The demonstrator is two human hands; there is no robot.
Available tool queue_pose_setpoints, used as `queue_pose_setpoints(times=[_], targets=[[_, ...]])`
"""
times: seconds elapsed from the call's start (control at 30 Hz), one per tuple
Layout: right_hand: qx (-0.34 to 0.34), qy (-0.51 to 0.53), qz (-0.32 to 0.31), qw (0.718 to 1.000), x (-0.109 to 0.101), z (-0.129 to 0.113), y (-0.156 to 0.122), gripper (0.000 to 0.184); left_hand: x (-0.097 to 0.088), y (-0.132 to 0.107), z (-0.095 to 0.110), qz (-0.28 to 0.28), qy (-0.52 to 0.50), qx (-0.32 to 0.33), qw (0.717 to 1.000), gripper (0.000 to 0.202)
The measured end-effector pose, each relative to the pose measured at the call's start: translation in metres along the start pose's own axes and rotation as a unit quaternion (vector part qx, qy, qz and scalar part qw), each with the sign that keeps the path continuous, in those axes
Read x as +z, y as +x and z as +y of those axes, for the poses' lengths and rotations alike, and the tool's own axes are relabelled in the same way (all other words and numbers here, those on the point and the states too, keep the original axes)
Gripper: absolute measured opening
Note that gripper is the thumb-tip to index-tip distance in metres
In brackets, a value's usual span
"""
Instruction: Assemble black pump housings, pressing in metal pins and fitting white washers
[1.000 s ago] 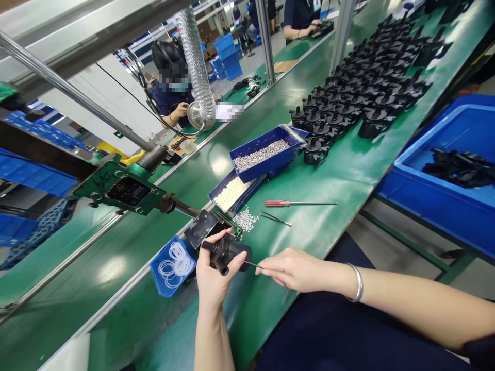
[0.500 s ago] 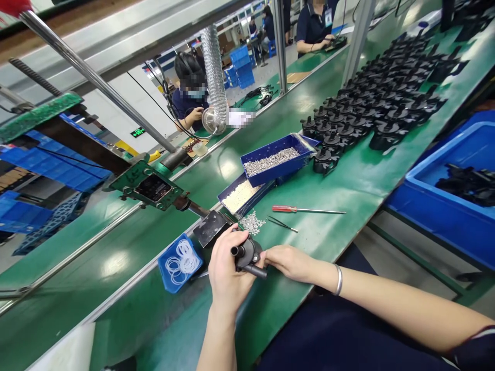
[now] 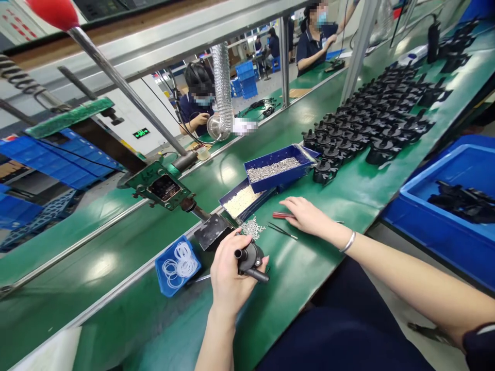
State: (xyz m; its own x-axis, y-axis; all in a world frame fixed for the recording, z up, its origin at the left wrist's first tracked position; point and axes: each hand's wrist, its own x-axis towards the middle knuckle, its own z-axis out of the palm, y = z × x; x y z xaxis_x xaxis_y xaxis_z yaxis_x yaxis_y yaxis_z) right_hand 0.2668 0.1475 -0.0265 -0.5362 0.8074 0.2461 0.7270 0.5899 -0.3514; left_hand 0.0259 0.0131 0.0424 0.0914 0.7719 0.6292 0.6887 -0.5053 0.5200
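Observation:
A round black plastic housing with two pipe stubs sits in my left hand, whose fingers wrap around its body. A small shiny spot, like a screw head, shows on its right side. My right hand is over a screwdriver with a red handle that lies on the green table. Its fingers reach out, apart, around the handle; whether they touch it is hard to see. Black tweezers lie just left of that hand. Beyond the housing is a loose pile of small metal rings.
Blue bins hold screws and small cream-coloured pieces. White rings fill a blue tray. A green lever press stands at left. Rows of black housings stand at right, near a blue crate. Co-workers sit across the line.
My right hand has left the housing and moved up and right to the screwdriver. My left hand still holds the housing. The view has shifted slightly.

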Motion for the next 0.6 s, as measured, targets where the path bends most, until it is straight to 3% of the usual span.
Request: queue_pose_setpoints(times=[0.13, 0.2, 0.3, 0.4, 0.43, 0.47, 0.53, 0.6], targets=[[-0.044, -0.022, -0.069, 0.996, 0.013, 0.001, 0.02, 0.035, -0.001, -0.001, -0.001, -0.006, 0.009, 0.009, 1.0, 0.057], [-0.041, -0.029, -0.078, 0.996, 0.007, -0.002, 0.028, 0.03, -0.002, -0.001, -0.002, -0.009, 0.013, 0.012, 1.0, 0.057], [-0.023, -0.025, -0.052, 0.998, -0.033, -0.008, 0.043, 0.027, -0.003, 0.0, -0.003, -0.008, 0.015, 0.006, 1.0, 0.056], [-0.023, 0.041, 0.023, 0.999, -0.107, -0.029, 0.055, 0.028, -0.004, 0.0, -0.005, -0.01, 0.015, 0.007, 1.0, 0.058], [-0.025, 0.155, 0.081, 0.984, -0.133, -0.041, 0.057, 0.018, -0.004, -0.001, -0.005, -0.011, 0.014, 0.009, 1.0, 0.058], [-0.033, 0.281, 0.11, 0.953, -0.159, -0.055, 0.057, 0.005, -0.004, -0.001, -0.006, -0.011, 0.011, 0.013, 1.0, 0.058], [-0.057, 0.481, 0.141, 0.863, -0.202, -0.089, 0.054, 0.043, -0.003, -0.001, -0.007, -0.01, 0.007, 0.015, 1.0, 0.058], [-0.08, 0.544, 0.166, 0.818, -0.229, -0.122, 0.049, 0.056, -0.003, -0.001, -0.008, -0.01, 0.008, 0.01, 1.0, 0.059]])
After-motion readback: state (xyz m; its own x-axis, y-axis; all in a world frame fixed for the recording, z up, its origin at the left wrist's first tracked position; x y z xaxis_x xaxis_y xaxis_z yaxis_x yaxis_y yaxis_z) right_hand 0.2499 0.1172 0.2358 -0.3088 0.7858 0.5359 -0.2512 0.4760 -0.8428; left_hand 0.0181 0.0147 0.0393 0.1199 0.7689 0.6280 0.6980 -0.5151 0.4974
